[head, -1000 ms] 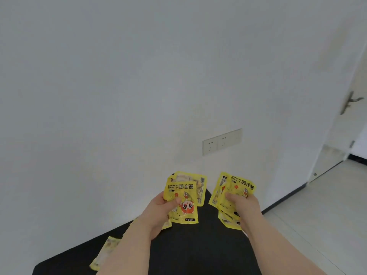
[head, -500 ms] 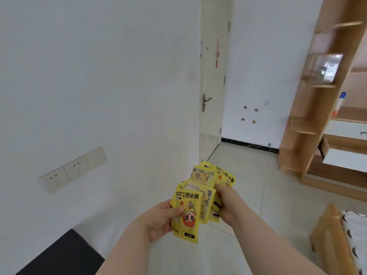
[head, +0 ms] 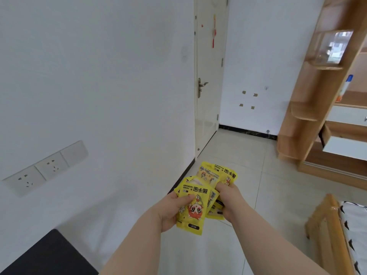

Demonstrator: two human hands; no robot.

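The left hand (head: 168, 212) pinches one yellow hand-warmer packet (head: 191, 213) at lower centre of the frame, thumb curled across its face. Its long axis runs up the frame, tilted slightly right, and its lettering reads upside down above a red-haired cartoon figure. Just right of it, the right hand (head: 231, 199) grips a fanned stack of like packets (head: 215, 173). They overlap, so I cannot count them exactly.

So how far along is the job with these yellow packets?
Done: pickup looks finished, no packet lies loose in view. In hand: the left hand grips the front bunch of yellow packets, the right hand holds the rear bunch, overlapping above the tiled floor, away from the black table. Left: setting them down; where is not evident, so likely mid-carry.
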